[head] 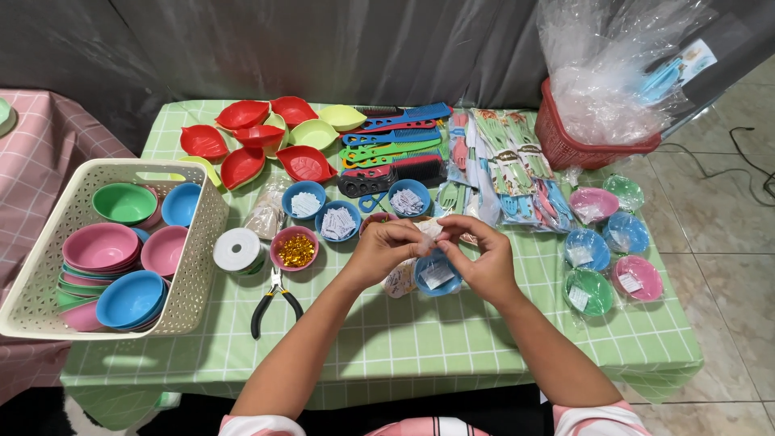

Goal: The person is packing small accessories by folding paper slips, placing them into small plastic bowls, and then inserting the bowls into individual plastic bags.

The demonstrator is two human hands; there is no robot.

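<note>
My left hand point(386, 249) and my right hand point(482, 257) meet above the middle of the green checked table point(420, 331). Their fingertips pinch a small clear plastic wrapper point(428, 229) between them. Just below the hands sits a small blue bowl point(437, 275) with a white paper slip in it. A crumpled clear bag lies under my left hand, mostly hidden. Other small blue bowls point(338, 220) holding white slips stand just beyond my hands.
A white basket point(198, 266) of pink, blue and green bowls stands at left. Pliers point(273, 302), a white ribbon spool point(238, 249) and a bowl of gold bits point(295, 247) lie nearby. Wrapped bowls point(613, 258) sit at right, red leaf dishes point(262, 141), combs and a red basket point(581, 145) behind.
</note>
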